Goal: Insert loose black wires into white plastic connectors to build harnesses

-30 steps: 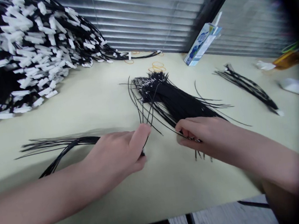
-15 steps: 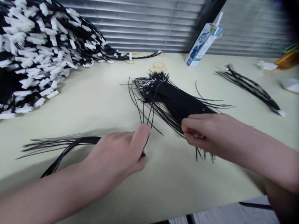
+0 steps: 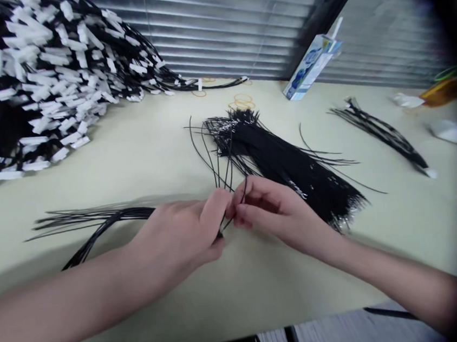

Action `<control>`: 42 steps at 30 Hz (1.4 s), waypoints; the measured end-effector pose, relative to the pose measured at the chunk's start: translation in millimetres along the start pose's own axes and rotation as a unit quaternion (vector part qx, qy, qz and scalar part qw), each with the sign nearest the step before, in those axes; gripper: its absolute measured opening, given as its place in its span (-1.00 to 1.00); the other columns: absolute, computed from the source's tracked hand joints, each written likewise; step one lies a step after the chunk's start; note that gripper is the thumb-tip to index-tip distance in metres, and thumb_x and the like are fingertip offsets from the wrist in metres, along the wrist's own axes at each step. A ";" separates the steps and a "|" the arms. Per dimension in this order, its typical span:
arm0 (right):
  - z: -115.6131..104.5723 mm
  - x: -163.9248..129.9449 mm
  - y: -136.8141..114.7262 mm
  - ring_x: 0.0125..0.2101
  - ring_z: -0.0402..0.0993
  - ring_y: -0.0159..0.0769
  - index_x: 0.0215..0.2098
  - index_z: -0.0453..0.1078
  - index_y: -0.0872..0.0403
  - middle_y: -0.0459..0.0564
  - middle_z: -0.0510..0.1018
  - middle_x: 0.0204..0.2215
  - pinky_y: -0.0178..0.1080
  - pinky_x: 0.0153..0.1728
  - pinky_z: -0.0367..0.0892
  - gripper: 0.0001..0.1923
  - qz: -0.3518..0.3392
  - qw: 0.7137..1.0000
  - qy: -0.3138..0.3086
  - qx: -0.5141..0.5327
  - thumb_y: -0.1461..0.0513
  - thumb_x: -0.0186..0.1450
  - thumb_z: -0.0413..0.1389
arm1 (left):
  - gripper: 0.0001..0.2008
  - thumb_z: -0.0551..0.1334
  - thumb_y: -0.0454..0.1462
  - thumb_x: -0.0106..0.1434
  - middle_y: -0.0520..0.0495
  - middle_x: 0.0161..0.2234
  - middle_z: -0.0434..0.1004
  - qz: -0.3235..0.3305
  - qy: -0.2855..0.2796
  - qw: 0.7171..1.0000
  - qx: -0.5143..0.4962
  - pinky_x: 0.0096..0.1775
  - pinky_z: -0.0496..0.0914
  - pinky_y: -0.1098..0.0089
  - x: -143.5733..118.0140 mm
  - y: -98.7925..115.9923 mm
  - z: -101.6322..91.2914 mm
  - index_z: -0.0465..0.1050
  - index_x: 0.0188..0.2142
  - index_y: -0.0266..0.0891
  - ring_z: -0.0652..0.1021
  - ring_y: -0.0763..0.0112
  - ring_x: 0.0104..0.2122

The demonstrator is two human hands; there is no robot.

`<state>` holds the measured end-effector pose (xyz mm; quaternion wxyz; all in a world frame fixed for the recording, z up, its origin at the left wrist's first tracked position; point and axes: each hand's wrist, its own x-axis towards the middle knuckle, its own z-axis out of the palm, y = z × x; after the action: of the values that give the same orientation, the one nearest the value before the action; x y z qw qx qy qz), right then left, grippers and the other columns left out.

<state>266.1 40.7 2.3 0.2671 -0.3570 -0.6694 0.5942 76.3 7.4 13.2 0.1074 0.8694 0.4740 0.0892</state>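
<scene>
My left hand point(image 3: 189, 227) is closed around a bundle of black wires point(image 3: 107, 221), whose loose ends trail out to the left across the table. A few thin wires also rise from its fingertips, and a small dark end shows under the thumb. Close against those fingertips, my right hand point(image 3: 265, 205) pinches a thin black wire point(image 3: 229, 223). Behind the right hand lies a thick pile of cut black wires point(image 3: 288, 159) with shiny metal tips at both ends. What is inside the left palm is hidden.
A large heap of black cables with white connectors point(image 3: 52, 91) fills the back left. Yellow rubber bands point(image 3: 241, 102) and a blue-white carton point(image 3: 311, 67) stand near the window blinds point(image 3: 217, 25). At right lie a small wire bundle point(image 3: 388, 138) and an orange item point(image 3: 443, 93).
My right hand has moved left from the wire pile to my left fingertips, with a wire in its pinch. The pile's near end is now uncovered. My left hand has stayed nearly still.
</scene>
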 end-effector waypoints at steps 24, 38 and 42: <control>7.6 -5.2 8.3 -0.45 0.40 -0.45 -0.33 0.28 0.08 -0.10 0.48 -0.44 -0.36 -0.45 0.33 -0.97 -0.125 0.966 0.004 -0.225 0.28 0.26 0.07 | -0.75 0.19 -0.29 0.12 -0.06 -0.39 0.58 0.006 0.015 1.000 0.005 -0.55 0.32 0.39 -0.6 -0.6 2.1 0.21 -0.20 -0.22 0.59 0.20 -0.47; 5.4 -1.5 13.7 -0.52 0.36 -0.48 -0.41 0.31 0.09 -0.12 0.48 -0.49 -0.41 -0.52 0.26 -0.91 -0.110 0.961 0.016 -0.252 0.25 0.25 0.10 | -0.76 0.18 -0.32 0.10 -0.05 -0.44 0.57 0.014 0.024 0.999 0.019 -0.59 0.28 0.40 -1.6 -2.0 3.0 0.20 -0.22 -0.22 0.56 0.23 -0.54; 6.2 -1.4 14.7 -0.51 0.37 -0.49 -0.39 0.33 0.09 -0.13 0.49 -0.49 -0.42 -0.51 0.27 -0.92 -0.112 0.959 0.022 -0.259 0.24 0.25 0.10 | -0.77 0.16 -0.32 0.11 -0.07 -0.42 0.57 0.018 0.021 0.999 0.015 -0.58 0.29 0.39 -1.1 -2.2 2.7 0.21 -0.21 -0.22 0.57 0.22 -0.52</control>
<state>264.5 36.4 -13.1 0.2455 -0.3497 -0.8298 0.3590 74.6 7.4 10.0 0.0826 0.8773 0.4615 0.1028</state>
